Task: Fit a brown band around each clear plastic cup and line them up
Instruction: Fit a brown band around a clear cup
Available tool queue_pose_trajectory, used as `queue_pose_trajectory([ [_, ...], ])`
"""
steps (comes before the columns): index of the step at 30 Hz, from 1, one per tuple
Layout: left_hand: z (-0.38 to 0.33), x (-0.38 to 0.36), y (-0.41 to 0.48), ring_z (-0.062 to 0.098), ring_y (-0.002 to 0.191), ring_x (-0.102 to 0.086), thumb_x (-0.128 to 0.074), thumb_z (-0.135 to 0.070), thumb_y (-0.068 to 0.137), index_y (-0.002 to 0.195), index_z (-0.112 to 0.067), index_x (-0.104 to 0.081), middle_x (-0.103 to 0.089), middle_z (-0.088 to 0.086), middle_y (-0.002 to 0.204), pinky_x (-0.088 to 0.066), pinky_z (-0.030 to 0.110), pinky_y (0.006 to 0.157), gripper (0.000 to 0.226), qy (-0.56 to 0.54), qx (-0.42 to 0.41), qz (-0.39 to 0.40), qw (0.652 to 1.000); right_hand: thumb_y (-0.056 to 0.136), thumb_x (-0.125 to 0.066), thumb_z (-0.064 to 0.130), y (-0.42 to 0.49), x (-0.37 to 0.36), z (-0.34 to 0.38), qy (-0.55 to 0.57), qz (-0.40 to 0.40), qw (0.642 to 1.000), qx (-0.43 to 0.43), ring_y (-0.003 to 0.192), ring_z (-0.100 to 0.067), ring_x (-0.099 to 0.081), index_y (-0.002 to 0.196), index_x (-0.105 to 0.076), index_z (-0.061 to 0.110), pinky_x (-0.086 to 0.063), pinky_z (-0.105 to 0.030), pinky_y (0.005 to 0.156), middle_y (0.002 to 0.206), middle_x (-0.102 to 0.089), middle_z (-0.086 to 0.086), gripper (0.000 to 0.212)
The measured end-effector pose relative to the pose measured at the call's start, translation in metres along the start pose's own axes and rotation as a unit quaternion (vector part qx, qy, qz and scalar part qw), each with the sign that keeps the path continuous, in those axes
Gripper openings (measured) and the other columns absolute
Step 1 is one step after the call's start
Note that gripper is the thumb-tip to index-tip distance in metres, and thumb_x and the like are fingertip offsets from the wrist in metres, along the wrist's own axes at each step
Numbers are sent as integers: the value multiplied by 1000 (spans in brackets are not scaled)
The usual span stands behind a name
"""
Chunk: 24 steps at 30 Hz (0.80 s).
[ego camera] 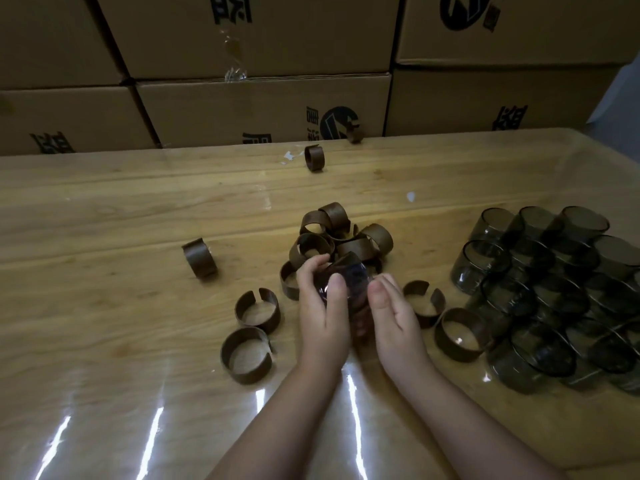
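The clear cup between my left hand and right hand is blurred and mostly covered by my fingers. I cannot tell whether the brown band at its top sits around it. The heap of cups on my right is cut off at the edge.

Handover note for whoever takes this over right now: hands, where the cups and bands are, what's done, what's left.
Left hand: fingers curled round a clear cup, held over the table.
Right hand: against the cup's other side, grip unclear.
A brown band sits at the cup's far end, apparently partly fitted.
Loose bands: piled just beyond the hands, others scattered nearby.
Cup stack: at the right, no brown bands seen on it.
Done: no banded row in view.
Left: seat this band, then the rest.
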<state>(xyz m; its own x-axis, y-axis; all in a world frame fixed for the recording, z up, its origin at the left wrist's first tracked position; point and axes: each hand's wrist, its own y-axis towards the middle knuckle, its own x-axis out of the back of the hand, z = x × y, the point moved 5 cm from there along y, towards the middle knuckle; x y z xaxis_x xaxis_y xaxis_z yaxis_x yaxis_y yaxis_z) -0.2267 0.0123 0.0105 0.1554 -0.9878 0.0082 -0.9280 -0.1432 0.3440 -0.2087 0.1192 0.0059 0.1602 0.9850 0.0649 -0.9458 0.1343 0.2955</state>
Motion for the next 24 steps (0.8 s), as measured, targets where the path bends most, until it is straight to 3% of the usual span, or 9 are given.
queue_pose_trajectory([
  [2, 1, 2, 3, -7, 91, -57, -42, -49, 83, 107, -39, -46, -58, -29, 103, -44, 11, 76, 27, 54, -46, -5, 997, 87, -36, 54, -2, -1, -3, 14, -3, 1000, -16, 73, -9, -54, 82, -59, 19, -43, -24, 66, 82, -56, -2, 43],
  [4, 3, 3, 4, -12, 86, -55, -44, -48, 81, 106, -41, -44, -53, -41, 102, -42, 8, 69, 26, 92, -64, -1, 994, 85, -36, 58, -2, -2, -6, 19, -8, 999, -31, 65, -1, -52, 77, -58, 26, -38, -14, 61, 70, -57, 13, 39],
  [6, 5, 3, 5, -12, 85, -57, -46, -48, 79, 105, -42, -43, -53, -42, 100, -42, 8, 67, 27, 89, -61, 3, 994, 83, -36, 60, -1, 0, -7, 17, -11, 999, -32, 59, 1, -53, 74, -56, 30, -37, -10, 56, 62, -57, 19, 37],
  [8, 7, 3, 5, -8, 85, -58, -46, -48, 80, 104, -39, -45, -56, -36, 98, -42, 7, 69, 26, 58, -55, 4, 997, 82, -38, 62, -1, 1, -7, -1, -11, 1000, -25, 55, 0, -52, 80, -54, 30, -37, -13, 53, 60, -55, 18, 36],
  [10, 7, 4, 9, -2, 82, -58, -45, -50, 80, 102, -33, -49, -59, -22, 93, -46, 17, 72, 28, 12, -37, 17, 999, 81, -39, 65, -2, 1, -6, -26, -14, 999, -16, 58, -2, -53, 96, -50, 36, -39, -21, 54, 69, -55, 16, 34],
  [12, 6, 2, 12, 5, 81, -58, -44, -52, 80, 100, -26, -52, -60, -13, 89, -48, 25, 70, 34, -25, -9, 50, 998, 84, -36, 61, -2, 1, -2, -64, -8, 998, 15, 74, -2, -57, 120, -39, 50, -45, -22, 63, 92, -54, 20, 38],
  [15, 3, -5, 9, -1, 75, -58, -41, -47, 85, 101, -8, -54, -64, -13, 84, -46, 15, 67, 44, -69, 2, 96, 993, 92, -31, 50, 1, 3, 10, -144, 4, 984, 110, 102, -3, -53, 137, -29, 48, -46, -18, 83, 119, -45, 8, 44],
  [19, 3, -4, 9, 11, 86, -61, -32, -31, 95, 110, 6, -54, -63, 11, 97, -49, 22, 76, 45, -79, 15, 96, 992, 95, -31, 41, 4, -1, 16, -191, 17, 967, 169, 98, -2, -51, 140, -36, 36, -49, -21, 77, 118, -41, 3, 45],
  [24, 11, 3, 15, 20, 95, -63, -29, -38, 94, 111, -7, -60, -65, 15, 104, -51, 26, 79, 48, -106, 81, 79, 988, 90, -43, 43, 8, -8, 19, -278, 41, 936, 212, 95, -11, -53, 140, -30, 37, -57, -35, 64, 123, -35, 1, 52],
])
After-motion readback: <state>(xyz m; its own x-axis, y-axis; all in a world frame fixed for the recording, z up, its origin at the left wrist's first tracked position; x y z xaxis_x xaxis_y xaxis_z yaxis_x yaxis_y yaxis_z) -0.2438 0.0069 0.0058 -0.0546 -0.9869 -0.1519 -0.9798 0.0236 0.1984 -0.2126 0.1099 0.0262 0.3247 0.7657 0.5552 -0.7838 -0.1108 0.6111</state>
